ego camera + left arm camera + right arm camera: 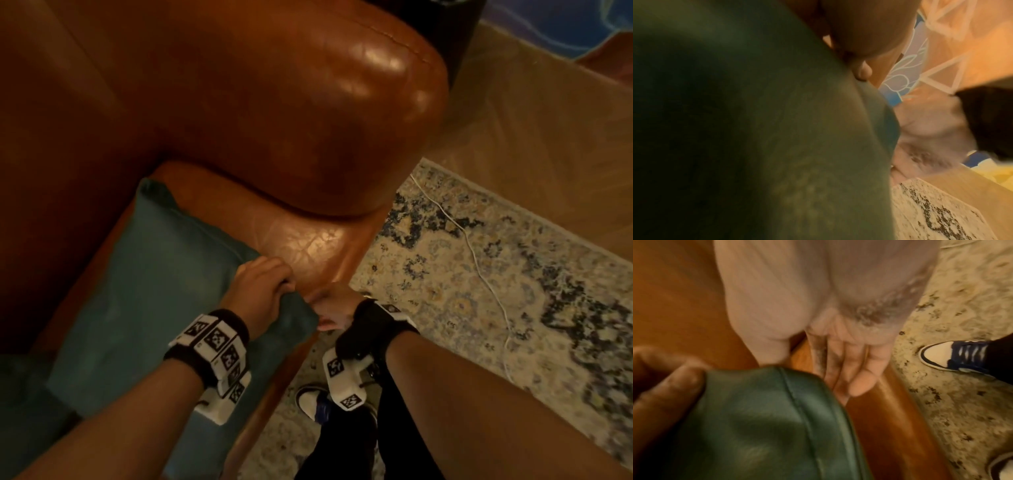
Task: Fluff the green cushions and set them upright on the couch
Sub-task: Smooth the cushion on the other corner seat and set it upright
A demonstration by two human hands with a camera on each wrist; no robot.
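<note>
Lying flat on the seat of a brown leather couch (274, 102) is a green cushion (144, 284), one corner reaching toward the couch's front edge, near the armrest. In the head view the left hand (260, 291) sits on top of that near corner w/ fingers curled over the cushion's edge, gripping the fabric; the left wrist view shows a thumb tip (925, 71) pressed against the green cloth, most of that pic filled by blurred cushion. The right hand (334, 308) is just beside the same corner at the seat's front edge. The right wrist view shows its fingers (857, 369) straight & together, pointing down along the couch front, right next to the cushion (760, 418) corner; contact can't be told for sure, but nothing is pinched or wrapped. A seam runs down the cushion near that corner.

Both wrists wear black bands w/ white marker blocks. On the floor: a pale patterned rug (513, 291) w/ dark blue blotches, a thin white cable (479, 270) trailing across it, and bare wood floor beyond. The person's shoe (953, 355), white toe w/ dark blue upper, stands on the rug beside the couch, black trouser leg above. Bottom left of the head view shows more green fabric at the pic's edge; whether it's a 2nd cushion can't be told.
</note>
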